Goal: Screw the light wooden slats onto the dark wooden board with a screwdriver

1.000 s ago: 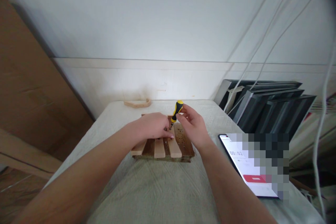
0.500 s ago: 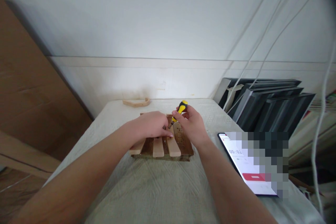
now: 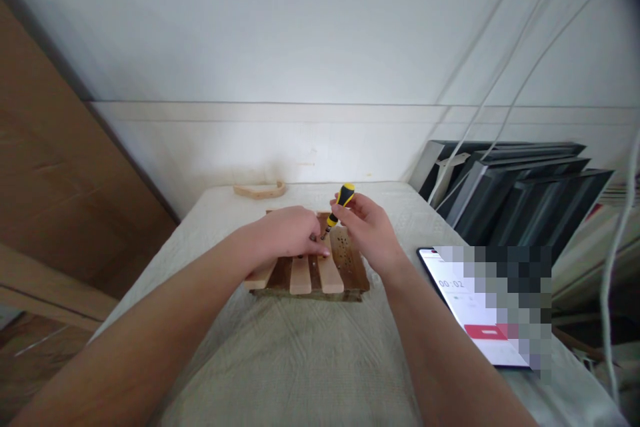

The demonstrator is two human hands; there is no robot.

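Observation:
My right hand [image 3: 369, 225] is closed around a yellow and black screwdriver [image 3: 344, 197]. The tool leans, its tip low over the rightmost pale wooden slat [image 3: 329, 273]. My left hand [image 3: 294, 232] bends over the slats from the left, its thumb on that same slat beside the screwdriver tip. Its fingers are curled in, and what they pinch, if anything, is hidden. A second pale slat [image 3: 301, 277] and a third slat [image 3: 261, 277], partly under my left hand, lie alongside on a dark brown wooden board [image 3: 356, 270]. Small holes dot the board's right part.
A curved wooden piece [image 3: 260, 191] lies at the back of the cloth-covered table [image 3: 290, 360], near the wall. To the right is a phone [image 3: 463, 307] with a timer on screen. Dark framed panels [image 3: 525, 193] lean behind it; white cables [image 3: 611, 267] hang down. Cardboard [image 3: 65, 147] stands left.
The screwdriver has turned a little more upright in my right hand. My left hand keeps its place on the slats. The whole view has shifted slightly.

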